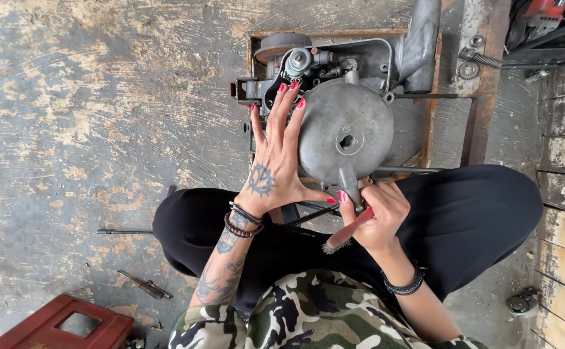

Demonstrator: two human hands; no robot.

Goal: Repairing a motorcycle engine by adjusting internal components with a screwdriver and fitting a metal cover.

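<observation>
On engine cover [344, 132], left hand [276, 158] flat, right hand [376, 216] gripping brush [347, 234]

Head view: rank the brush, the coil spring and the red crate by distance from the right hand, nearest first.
1. Brush: held in the right hand, bristles pointing down-left.
2. Coil spring: upper right, on the rusty frame beside the grey engine housing.
3. Red crate: bottom-left corner, on the floor, farthest.
</observation>
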